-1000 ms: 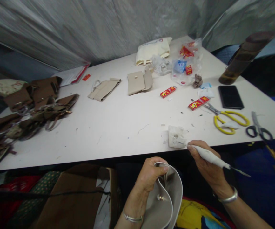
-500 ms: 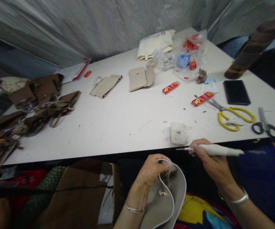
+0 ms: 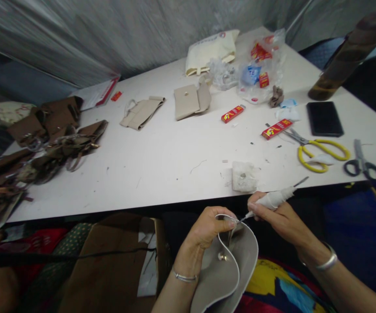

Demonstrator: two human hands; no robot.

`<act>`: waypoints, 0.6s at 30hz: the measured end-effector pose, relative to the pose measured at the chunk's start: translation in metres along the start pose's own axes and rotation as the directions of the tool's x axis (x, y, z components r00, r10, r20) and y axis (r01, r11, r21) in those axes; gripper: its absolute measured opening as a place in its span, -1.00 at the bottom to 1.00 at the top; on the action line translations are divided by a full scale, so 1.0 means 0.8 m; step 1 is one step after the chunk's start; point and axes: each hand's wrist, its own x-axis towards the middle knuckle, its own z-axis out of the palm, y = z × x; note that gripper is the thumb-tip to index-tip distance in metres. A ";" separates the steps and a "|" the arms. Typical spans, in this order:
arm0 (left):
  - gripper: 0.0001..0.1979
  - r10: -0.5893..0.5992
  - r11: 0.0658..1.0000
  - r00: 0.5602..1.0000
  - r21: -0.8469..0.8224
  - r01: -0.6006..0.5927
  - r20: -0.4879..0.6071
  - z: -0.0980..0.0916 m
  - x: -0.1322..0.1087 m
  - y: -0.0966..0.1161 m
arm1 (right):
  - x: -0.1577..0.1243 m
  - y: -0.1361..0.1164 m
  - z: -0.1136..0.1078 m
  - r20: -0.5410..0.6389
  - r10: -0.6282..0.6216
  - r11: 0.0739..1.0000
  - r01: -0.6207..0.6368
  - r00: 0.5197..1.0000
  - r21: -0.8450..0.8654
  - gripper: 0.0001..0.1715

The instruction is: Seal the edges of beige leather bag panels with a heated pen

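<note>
Left hand (image 3: 207,228) pinches the beige flap (image 3: 236,269) at its top edge, right hand (image 3: 279,217) grips the tape-wrapped tool (image 3: 271,199) pen-style, tip at that edge between the hands; probably best braced, with light pressure.

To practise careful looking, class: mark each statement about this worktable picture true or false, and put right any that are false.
1. The left hand grips a curved beige piece that has a metal stud. True.
2. The right hand holds the yellow scissors. False: it holds a white-wrapped tool; the yellow scissors lie on the table.
3. The white-wrapped tool's thin tip is at the beige piece's rim, beside the left thumb. True.
4. The black phone rests in the person's lap. False: it lies flat on the table, beyond the yellow scissors.
</note>
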 end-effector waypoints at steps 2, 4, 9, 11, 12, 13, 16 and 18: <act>-0.68 0.002 1.000 1.000 0.006 -0.002 -0.003 0.001 0.000 0.000 | 0.001 -0.001 0.001 -0.004 -0.004 1.000 0.004 1.000 -0.013 -0.65; -0.68 0.009 1.000 1.000 0.009 -0.008 -0.011 0.002 0.000 -0.001 | 0.001 0.000 0.002 -0.012 0.000 1.000 0.000 1.000 -0.031 -0.65; -0.68 0.034 0.999 0.998 -0.007 -0.034 -0.051 0.003 0.002 -0.007 | 0.001 0.006 0.006 -0.019 -0.019 0.997 0.017 1.000 -0.079 -0.64; -0.66 0.039 0.999 0.997 -0.032 -0.041 -0.073 0.003 0.004 -0.010 | -0.001 0.006 0.007 -0.020 -0.034 0.994 0.032 0.999 -0.107 -0.67; -0.66 0.037 0.998 0.996 -0.047 -0.041 -0.084 0.003 0.004 -0.012 | -0.002 0.005 0.008 -0.023 -0.036 0.993 0.033 0.999 -0.115 -0.68; -0.65 0.034 0.997 0.995 -0.063 -0.040 -0.095 0.003 0.005 -0.013 | -0.005 0.005 0.009 -0.023 -0.034 0.993 0.031 0.999 -0.117 -0.69; -0.66 0.029 0.993 0.992 -0.109 -0.042 -0.120 0.004 0.005 -0.016 | -0.015 0.004 0.010 0.017 -0.056 0.989 0.058 0.998 -0.135 -0.73; -0.66 0.027 0.991 0.992 -0.128 -0.043 -0.122 0.004 0.006 -0.018 | -0.023 0.005 0.010 0.085 -0.165 0.964 0.179 0.983 -0.197 -0.76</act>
